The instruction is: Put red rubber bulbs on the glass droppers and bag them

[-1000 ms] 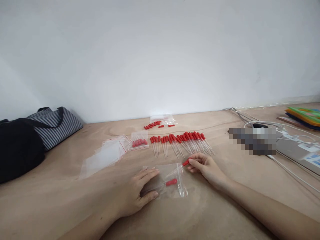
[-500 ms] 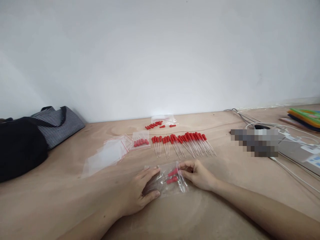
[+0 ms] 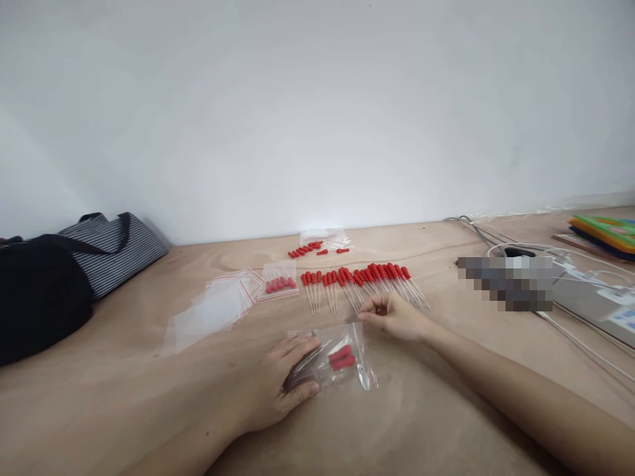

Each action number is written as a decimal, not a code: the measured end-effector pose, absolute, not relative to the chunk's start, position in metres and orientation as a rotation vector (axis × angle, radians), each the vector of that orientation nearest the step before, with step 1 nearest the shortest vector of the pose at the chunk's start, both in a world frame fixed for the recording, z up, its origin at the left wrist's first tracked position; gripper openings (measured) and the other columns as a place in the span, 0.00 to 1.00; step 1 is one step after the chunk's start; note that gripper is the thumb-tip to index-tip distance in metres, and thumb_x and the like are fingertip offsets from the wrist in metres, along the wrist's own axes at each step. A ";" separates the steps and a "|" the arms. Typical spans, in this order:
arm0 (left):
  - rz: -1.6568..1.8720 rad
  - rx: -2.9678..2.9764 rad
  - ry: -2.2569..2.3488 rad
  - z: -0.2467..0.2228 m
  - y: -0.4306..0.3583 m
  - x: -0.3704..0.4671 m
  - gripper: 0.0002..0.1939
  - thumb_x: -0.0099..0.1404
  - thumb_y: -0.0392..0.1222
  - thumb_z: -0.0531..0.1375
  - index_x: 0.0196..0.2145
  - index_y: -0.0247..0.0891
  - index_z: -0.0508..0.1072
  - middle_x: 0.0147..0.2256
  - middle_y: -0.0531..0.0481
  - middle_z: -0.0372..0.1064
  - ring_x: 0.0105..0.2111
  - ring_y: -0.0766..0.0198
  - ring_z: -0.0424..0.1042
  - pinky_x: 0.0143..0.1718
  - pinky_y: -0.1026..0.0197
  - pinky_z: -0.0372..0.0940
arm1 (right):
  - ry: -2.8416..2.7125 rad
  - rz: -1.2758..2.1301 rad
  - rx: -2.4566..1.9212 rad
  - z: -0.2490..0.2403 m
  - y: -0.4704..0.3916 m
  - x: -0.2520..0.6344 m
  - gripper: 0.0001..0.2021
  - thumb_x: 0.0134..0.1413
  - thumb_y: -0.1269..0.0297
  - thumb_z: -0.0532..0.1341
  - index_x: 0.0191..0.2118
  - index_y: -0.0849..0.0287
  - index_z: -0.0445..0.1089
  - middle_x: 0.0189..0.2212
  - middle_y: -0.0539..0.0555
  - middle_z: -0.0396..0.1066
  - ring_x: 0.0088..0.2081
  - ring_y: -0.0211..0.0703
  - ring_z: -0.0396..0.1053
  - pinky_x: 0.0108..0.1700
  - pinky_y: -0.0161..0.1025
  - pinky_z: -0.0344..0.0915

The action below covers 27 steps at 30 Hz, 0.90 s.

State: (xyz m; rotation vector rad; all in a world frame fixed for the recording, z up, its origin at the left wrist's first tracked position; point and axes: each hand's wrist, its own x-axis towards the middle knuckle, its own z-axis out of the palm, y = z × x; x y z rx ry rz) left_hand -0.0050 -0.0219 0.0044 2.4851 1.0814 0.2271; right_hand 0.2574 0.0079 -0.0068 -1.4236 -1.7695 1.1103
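Note:
My left hand [image 3: 285, 377] holds a clear zip bag [image 3: 322, 380] against the table, its thumb and fingers spread around the bag's closed end. Droppers with red bulbs [image 3: 342, 360] lie inside, bulbs toward the bag's mouth on the right. My right hand [image 3: 394, 317] is just beyond that mouth, thumb and fingers pinched together. Its fingertips are beside the thin tips of a row of red-bulbed droppers [image 3: 377, 274]; whether they grip one I cannot make out.
A filled bag of droppers [image 3: 279, 281] lies beside fanned-out flat zip bags [image 3: 213, 307]. Loose red bulbs [image 3: 302, 250] and a bag of clear tubes [image 3: 325, 237] lie near the wall. A striped bag [image 3: 119, 258] is left; cables [image 3: 570, 337] and a laptop [image 3: 590, 301] are right.
My right hand has left the zip bag's mouth and moved up and slightly right to the dropper tips. The red bulbs in the bag now lie closer together. My left hand stays put.

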 end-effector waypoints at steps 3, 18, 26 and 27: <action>0.210 2.481 1.103 0.007 -0.023 -0.003 0.26 0.59 0.50 0.54 0.55 0.43 0.57 0.55 0.48 0.57 0.56 0.52 0.53 0.55 0.46 0.51 | -1.845 0.620 -1.655 0.005 0.029 0.243 0.05 0.45 0.67 0.58 0.24 0.62 0.67 0.23 0.51 0.69 0.25 0.34 0.65 0.28 0.29 0.60; 0.202 2.495 1.072 0.006 -0.023 -0.005 0.26 0.60 0.49 0.53 0.55 0.43 0.57 0.56 0.46 0.55 0.56 0.52 0.52 0.55 0.44 0.50 | -1.839 0.524 -1.988 0.001 0.094 0.181 0.09 0.35 0.69 0.64 0.29 0.64 0.69 0.30 0.61 0.71 0.35 0.48 0.69 0.30 0.34 0.63; 0.240 2.527 1.053 -0.004 -0.020 -0.010 0.27 0.60 0.52 0.52 0.56 0.44 0.56 0.56 0.48 0.55 0.56 0.52 0.53 0.56 0.45 0.50 | -1.707 0.660 -1.917 0.011 0.085 0.190 0.23 0.38 0.71 0.61 0.44 0.74 0.60 0.35 0.67 0.69 0.33 0.48 0.69 0.27 0.35 0.62; 0.240 2.525 1.053 -0.003 -0.020 -0.009 0.27 0.60 0.51 0.52 0.56 0.44 0.56 0.56 0.48 0.56 0.56 0.52 0.53 0.56 0.45 0.50 | -1.707 0.673 -1.886 0.015 0.080 0.194 0.25 0.39 0.71 0.61 0.46 0.74 0.58 0.36 0.66 0.68 0.34 0.47 0.69 0.28 0.34 0.62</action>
